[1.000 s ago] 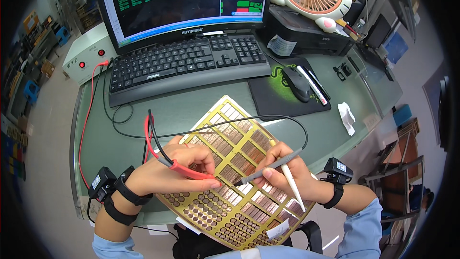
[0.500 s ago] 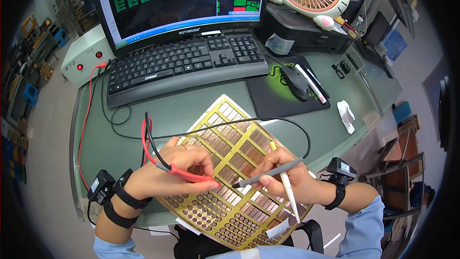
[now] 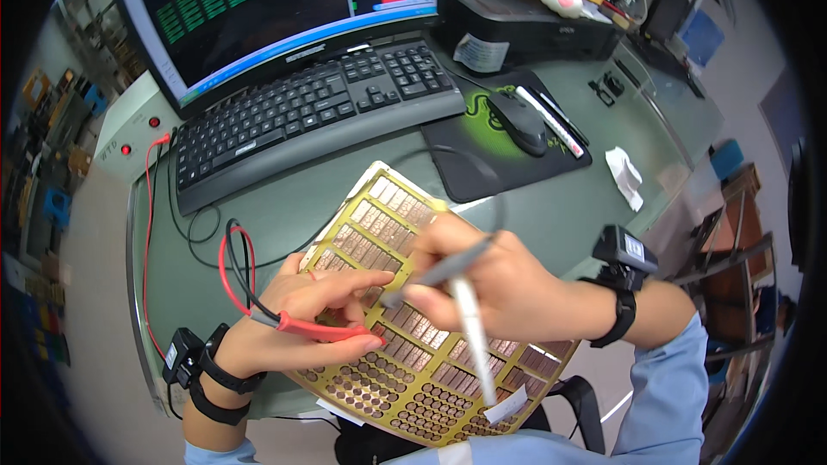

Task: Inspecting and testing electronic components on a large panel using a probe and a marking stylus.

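A yellow circuit-board panel, with rows of copper-toned rectangles and round discs, lies tilted below the keyboard. My left hand rests over its left side, thumb and fingers around a red test probe, index finger stretched across the board. Above the panel's middle, my right hand grips a grey test probe, blurred by motion. A white pen-like stick is also in that hand, pointing down. A white paper tag sits on the panel's near edge.
Beyond the panel are a black keyboard, a monitor and a mouse on its pad. A white box feeds the probe leads at left. Crumpled white paper lies at right; a printer stands behind.
My right hand has moved up and left with the grey probe and white stick. My left index finger has stretched out. The whole view has shifted and turned slightly.
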`<state>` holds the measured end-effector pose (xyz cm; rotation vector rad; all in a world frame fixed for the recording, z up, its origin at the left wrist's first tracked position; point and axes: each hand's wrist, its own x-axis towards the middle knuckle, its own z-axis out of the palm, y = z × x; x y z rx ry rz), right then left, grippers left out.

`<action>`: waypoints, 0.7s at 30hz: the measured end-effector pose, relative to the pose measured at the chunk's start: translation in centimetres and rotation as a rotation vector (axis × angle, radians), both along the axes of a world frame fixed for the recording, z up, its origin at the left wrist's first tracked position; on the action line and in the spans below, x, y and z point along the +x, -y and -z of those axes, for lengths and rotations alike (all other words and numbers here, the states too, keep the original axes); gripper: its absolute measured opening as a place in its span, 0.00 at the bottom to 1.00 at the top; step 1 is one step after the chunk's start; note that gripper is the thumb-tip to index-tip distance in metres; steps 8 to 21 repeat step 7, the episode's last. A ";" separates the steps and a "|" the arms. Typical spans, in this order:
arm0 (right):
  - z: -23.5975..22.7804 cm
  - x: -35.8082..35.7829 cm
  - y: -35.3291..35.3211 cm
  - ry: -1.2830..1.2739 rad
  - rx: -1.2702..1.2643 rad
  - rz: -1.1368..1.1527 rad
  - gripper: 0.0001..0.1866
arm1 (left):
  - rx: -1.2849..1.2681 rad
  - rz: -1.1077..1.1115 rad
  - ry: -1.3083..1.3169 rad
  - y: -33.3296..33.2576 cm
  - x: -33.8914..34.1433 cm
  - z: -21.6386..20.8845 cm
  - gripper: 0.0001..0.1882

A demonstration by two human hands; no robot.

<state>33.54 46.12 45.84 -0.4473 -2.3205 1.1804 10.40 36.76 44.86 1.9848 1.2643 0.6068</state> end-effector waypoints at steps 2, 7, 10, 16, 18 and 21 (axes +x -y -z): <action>-0.2 -2.0 0.4 -0.005 0.009 -0.074 0.14 | -0.027 0.008 -0.040 0.1 -0.7 0.0 0.19; 0.9 -1.1 0.7 -0.069 -0.003 -0.091 0.22 | -0.112 -0.044 0.075 0.4 -1.5 0.3 0.17; 0.9 -1.1 0.7 -0.069 -0.003 -0.091 0.22 | -0.112 -0.044 0.075 0.4 -1.5 0.3 0.17; 0.9 -1.1 0.7 -0.069 -0.003 -0.091 0.22 | -0.112 -0.044 0.075 0.4 -1.5 0.3 0.17; 0.9 -1.1 0.7 -0.069 -0.003 -0.091 0.22 | -0.112 -0.044 0.075 0.4 -1.5 0.3 0.17; 0.9 -1.1 0.7 -0.069 -0.003 -0.091 0.22 | -0.112 -0.044 0.075 0.4 -1.5 0.3 0.17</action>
